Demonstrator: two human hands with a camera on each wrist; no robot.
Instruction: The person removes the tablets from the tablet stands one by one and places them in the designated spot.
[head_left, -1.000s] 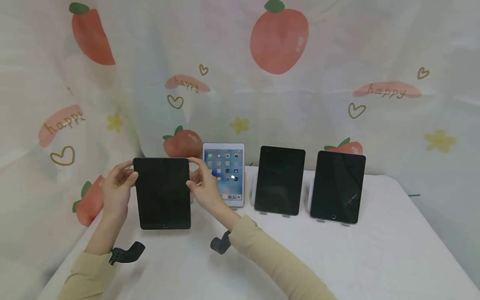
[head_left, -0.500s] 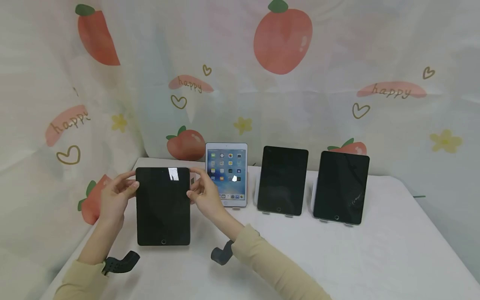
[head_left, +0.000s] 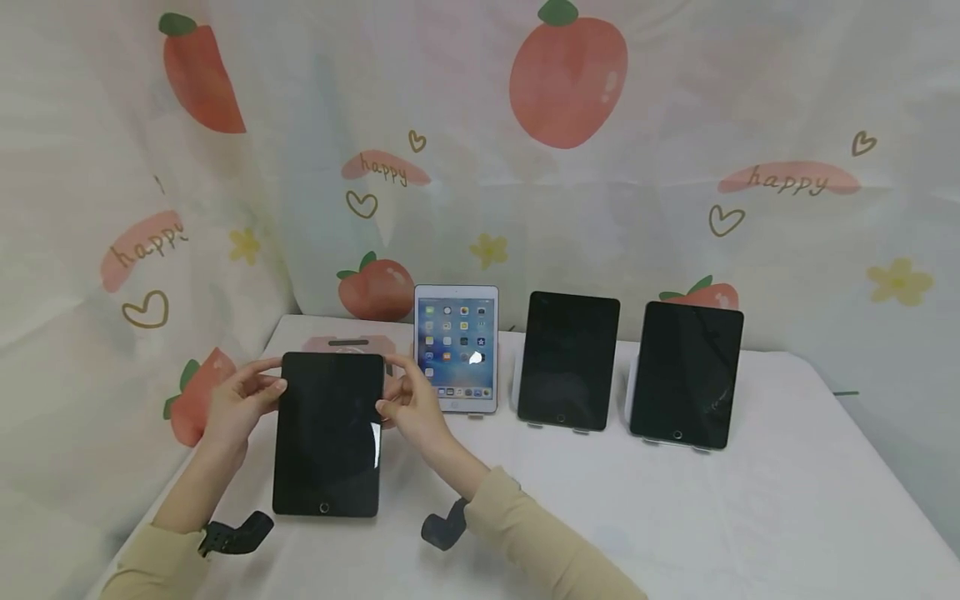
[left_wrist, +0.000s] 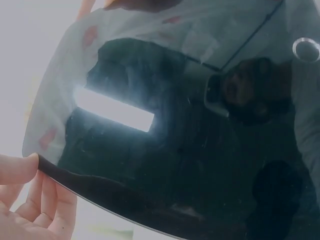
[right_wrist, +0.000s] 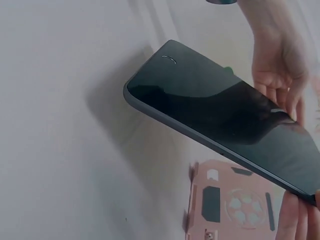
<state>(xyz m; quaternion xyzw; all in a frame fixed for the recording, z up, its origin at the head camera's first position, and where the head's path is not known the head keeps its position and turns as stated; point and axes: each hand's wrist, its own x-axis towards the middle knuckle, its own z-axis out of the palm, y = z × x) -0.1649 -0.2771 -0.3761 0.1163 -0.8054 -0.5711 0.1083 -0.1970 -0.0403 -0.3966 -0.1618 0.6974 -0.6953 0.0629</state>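
Note:
A tablet (head_left: 328,433) with a dark screen is held up over the left side of the table, home button at the bottom. My left hand (head_left: 238,408) pinches its upper left edge between thumb and fingers. On the opposite edge, my right hand (head_left: 415,410) grips near the upper corner, thumb on the front and fingers behind. Behind the tablet sits a pink stand (head_left: 348,342), mostly hidden in the head view. From the right wrist, the pink stand (right_wrist: 245,200) shows a round cut-out pattern, and the tablet's lower end casts a shadow on the cloth.
To the right, a white tablet (head_left: 456,350) with a lit home screen leans on a stand. Beyond it, two dark tablets (head_left: 568,362) (head_left: 686,375) stand propped in a row. A printed curtain (head_left: 645,125) hangs behind the white-covered table (head_left: 750,517).
Both hands have brought the tablet down and nearer, and its lower end now tips toward me. The top of the pink stand has come into view behind it.

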